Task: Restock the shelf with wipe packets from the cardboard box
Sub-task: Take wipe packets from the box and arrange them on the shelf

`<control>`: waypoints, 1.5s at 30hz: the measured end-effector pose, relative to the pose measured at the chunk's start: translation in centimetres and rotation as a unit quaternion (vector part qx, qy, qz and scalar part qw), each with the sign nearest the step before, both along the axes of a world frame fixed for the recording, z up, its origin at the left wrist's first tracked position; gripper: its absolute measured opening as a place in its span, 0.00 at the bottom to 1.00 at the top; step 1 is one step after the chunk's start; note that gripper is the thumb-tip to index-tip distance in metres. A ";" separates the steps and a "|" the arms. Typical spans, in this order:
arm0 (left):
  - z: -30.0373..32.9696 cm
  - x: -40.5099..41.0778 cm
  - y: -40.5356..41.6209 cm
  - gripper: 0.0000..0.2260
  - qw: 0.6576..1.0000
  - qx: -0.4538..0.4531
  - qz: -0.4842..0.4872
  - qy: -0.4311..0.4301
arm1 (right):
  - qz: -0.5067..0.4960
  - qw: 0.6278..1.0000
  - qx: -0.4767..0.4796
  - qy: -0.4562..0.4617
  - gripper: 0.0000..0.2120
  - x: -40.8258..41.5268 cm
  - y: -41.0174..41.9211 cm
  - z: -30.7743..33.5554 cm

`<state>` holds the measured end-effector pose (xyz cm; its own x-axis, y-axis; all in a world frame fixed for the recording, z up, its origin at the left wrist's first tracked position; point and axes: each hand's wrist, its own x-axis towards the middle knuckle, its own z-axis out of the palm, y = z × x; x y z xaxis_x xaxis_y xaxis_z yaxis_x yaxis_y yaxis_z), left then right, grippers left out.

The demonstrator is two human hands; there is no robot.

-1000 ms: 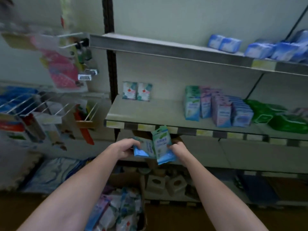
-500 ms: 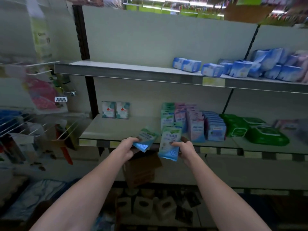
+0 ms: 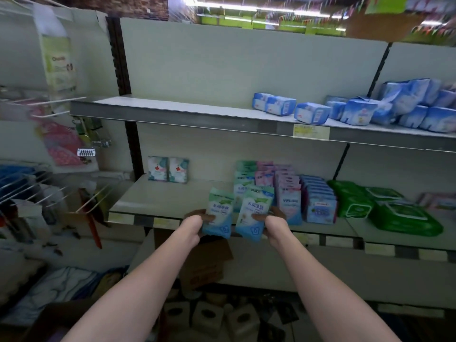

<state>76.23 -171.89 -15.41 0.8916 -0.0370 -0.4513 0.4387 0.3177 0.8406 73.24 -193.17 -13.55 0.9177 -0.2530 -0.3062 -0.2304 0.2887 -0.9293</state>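
Observation:
My left hand (image 3: 195,224) grips a blue-and-green wipe packet (image 3: 219,213) held upright at the front edge of the middle shelf (image 3: 158,196). My right hand (image 3: 271,224) grips a second matching wipe packet (image 3: 254,213) right beside it. Both packets sit just left of a row of like packets (image 3: 243,178) standing on the shelf. A flap of the cardboard box (image 3: 204,265) shows below my hands, its inside hidden.
Pink and blue packet rows (image 3: 318,201) and green wipe packs (image 3: 385,208) fill the shelf to the right. Two small red-cross packets (image 3: 169,169) stand at the back left. Blue packs (image 3: 313,112) lie on the upper shelf. Wire racks (image 3: 37,188) jut out at left.
Both hands rose from below the shelf edge up to it, carrying the packets. The left packet turned from tilted to upright. The view tilted upward.

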 end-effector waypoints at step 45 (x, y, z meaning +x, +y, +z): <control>-2.0 13.9 -7.6 0.20 0.844 0.453 -0.198 -0.207 | 0.081 0.884 -0.460 0.029 0.04 13.1 -5.1 -5.8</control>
